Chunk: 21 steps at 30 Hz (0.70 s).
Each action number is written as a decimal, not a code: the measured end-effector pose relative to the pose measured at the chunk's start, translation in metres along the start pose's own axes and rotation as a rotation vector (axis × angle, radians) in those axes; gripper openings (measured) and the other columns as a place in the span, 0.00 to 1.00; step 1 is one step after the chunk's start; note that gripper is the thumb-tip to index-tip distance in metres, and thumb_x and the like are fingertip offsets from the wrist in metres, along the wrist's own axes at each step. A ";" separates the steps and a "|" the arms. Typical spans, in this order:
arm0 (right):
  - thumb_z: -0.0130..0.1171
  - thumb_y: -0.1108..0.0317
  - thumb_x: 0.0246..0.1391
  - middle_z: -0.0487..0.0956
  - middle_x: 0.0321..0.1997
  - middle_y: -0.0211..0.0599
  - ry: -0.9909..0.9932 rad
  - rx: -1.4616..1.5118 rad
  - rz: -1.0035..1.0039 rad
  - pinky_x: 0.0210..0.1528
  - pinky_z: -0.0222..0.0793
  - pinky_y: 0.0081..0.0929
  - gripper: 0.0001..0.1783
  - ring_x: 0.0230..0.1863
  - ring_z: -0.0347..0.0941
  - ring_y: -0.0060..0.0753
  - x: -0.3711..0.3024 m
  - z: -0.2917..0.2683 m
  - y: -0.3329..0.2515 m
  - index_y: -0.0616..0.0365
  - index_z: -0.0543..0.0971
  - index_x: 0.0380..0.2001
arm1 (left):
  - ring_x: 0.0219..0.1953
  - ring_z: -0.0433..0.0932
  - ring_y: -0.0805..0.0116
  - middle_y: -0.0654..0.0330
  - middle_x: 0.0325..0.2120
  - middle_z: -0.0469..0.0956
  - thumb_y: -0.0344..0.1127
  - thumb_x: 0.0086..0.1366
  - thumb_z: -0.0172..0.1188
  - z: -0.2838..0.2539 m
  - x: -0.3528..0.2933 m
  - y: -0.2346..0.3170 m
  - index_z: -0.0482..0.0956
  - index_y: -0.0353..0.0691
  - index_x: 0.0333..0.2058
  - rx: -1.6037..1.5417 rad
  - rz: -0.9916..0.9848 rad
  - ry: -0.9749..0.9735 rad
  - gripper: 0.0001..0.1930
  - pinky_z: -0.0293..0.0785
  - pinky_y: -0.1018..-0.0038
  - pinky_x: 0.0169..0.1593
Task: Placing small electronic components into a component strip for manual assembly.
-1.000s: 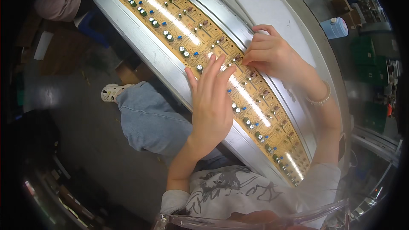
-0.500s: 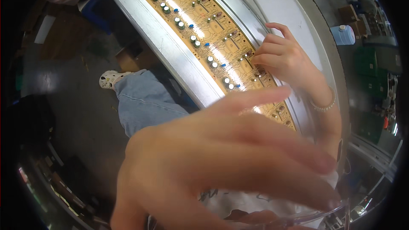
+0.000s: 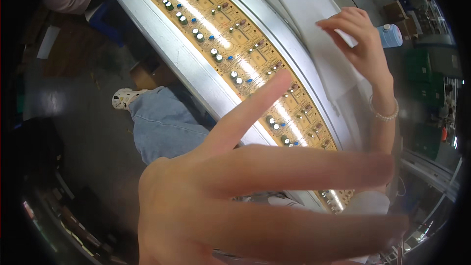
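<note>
Close to the camera, my left hand [image 3: 196,201] spreads its fingers toward the right. It is open, holds nothing, and hides part of the scene below. Beyond it lies a long row of yellow-brown circuit boards [image 3: 244,42] with green-and-white capacitors, small blue parts and brown parts along it. My right hand [image 3: 362,37], with a beaded bracelet at the wrist, is raised over the white sheet to the right of the boards. Its thumb and fingertips come together in a pinch pointing left. Whether something small sits between them cannot be made out.
Metal rails [image 3: 169,51] run along both sides of the boards. A white sheet [image 3: 300,2] lies on the bench at the right. Past the bench edge stand a light-blue bottle [image 3: 389,37] and green crates [image 3: 421,71]. A leg in jeans [image 3: 169,122] shows at the left.
My right hand has lifted from the edge of the boards and moved up and right over the white sheet. My left hand's fingers have straightened and spread wider. The view has shifted slightly.
</note>
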State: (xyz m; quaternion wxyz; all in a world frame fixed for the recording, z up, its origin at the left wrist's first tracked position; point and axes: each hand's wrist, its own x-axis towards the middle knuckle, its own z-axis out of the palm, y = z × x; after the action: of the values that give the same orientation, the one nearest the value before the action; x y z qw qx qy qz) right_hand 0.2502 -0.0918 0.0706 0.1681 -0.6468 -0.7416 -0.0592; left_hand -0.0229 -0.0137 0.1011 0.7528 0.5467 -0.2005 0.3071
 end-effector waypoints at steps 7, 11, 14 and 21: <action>0.65 0.76 0.48 0.81 0.30 0.35 -0.070 -0.012 0.510 0.43 0.70 0.23 0.02 0.27 0.72 0.29 -0.012 -0.018 0.032 0.60 0.84 0.28 | 0.56 0.70 0.54 0.58 0.56 0.71 0.64 0.70 0.25 -0.022 -0.016 0.008 0.75 0.56 0.43 -0.025 0.062 0.058 0.29 0.27 0.24 0.61; 0.65 0.76 0.48 0.81 0.30 0.37 -0.110 0.007 0.631 0.38 0.71 0.21 0.03 0.27 0.73 0.30 -0.008 -0.019 0.031 0.62 0.83 0.29 | 0.58 0.69 0.53 0.56 0.58 0.69 0.66 0.69 0.25 -0.027 -0.012 0.001 0.74 0.55 0.47 -0.034 0.092 0.079 0.31 0.25 0.24 0.61; 0.66 0.76 0.47 0.81 0.30 0.38 -0.154 0.033 0.680 0.36 0.72 0.20 0.04 0.27 0.74 0.31 -0.008 -0.014 0.029 0.63 0.83 0.29 | 0.59 0.69 0.52 0.55 0.59 0.68 0.68 0.68 0.25 -0.020 -0.016 -0.005 0.73 0.55 0.49 -0.043 0.102 0.089 0.33 0.24 0.23 0.61; 0.65 0.75 0.48 0.81 0.29 0.37 -0.178 0.075 0.586 0.37 0.72 0.21 0.03 0.28 0.74 0.31 -0.009 -0.015 0.037 0.63 0.83 0.28 | 0.67 0.57 0.49 0.54 0.69 0.51 0.75 0.63 0.24 0.007 -0.072 0.000 0.34 0.63 0.70 -0.461 -0.137 -0.062 0.42 0.14 0.28 0.61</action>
State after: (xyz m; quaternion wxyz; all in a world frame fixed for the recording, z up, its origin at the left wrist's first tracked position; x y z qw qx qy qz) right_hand 0.2896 -0.0991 0.0768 0.1360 -0.8292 -0.5369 0.0759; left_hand -0.0756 -0.0375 0.0570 0.8703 0.3817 -0.2508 0.1846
